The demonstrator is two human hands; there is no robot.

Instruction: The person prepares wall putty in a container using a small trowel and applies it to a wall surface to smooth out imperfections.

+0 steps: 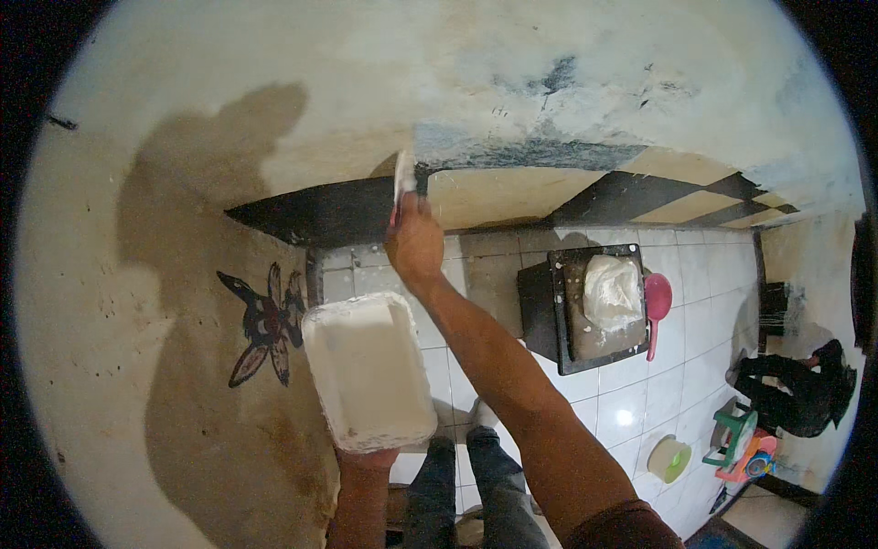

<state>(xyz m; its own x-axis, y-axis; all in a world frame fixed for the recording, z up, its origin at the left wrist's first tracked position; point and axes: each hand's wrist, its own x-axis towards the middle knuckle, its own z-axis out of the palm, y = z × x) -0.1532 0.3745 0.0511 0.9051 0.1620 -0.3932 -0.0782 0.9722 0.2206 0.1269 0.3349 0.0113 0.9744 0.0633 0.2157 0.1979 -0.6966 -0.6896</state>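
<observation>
My right hand [416, 245] reaches up to the wall with its fingers wrapped round a putty knife [405, 176]. The knife's whitish blade, seen nearly edge-on, is at the wall by the border between a black painted patch [338, 212] and a cream one [503, 197]. Low on the left, my left hand [369, 459] grips a white rectangular tub [389, 439] by its near end, mostly from beneath, so some of its fingers are hidden. Smooth off-white paste [370, 366] lies in the tub, and dried smears coat its rim.
A black box-like stand [535, 316] bears an open white bag [613, 291], with a pink dipper [657, 302] beside it. Farther right are a round beige container [669, 459], a green stool [732, 435] and what looks like a dark-clothed person [791, 393]. A flower-shaped decoration [267, 325] marks the left wall.
</observation>
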